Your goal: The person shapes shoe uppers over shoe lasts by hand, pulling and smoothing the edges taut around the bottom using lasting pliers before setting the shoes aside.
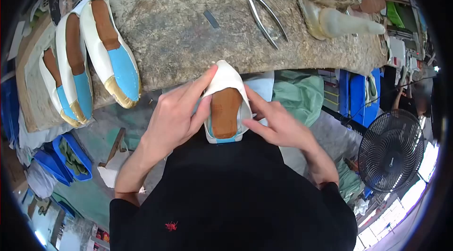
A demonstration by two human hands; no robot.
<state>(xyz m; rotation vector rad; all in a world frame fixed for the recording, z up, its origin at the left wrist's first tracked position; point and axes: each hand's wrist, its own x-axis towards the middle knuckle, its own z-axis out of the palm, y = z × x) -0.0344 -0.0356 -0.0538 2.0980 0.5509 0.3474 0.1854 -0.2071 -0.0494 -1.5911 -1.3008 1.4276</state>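
Observation:
A white shoe upper [228,77] with a brown sole board is held upright against the table's front edge, its toe pointing away from me. My left hand [177,114] grips its left side, thumb and fingers pressed on the white material. On the right side, my right hand [278,121] holds the rim between thumb and fingers. A strip of light blue shows at the near end. Pincers [255,5] lie with handles apart on the table beyond, and a small grey strip [211,19] rests to their left.
Several white shoes with brown and blue undersides [123,69] lie on the worn table [160,29] at the left. A glue-stained container [349,23] lies at the right. A black fan [391,151], blue bins [71,159] and green cloth [299,95] stand around; a person [409,97] is far right.

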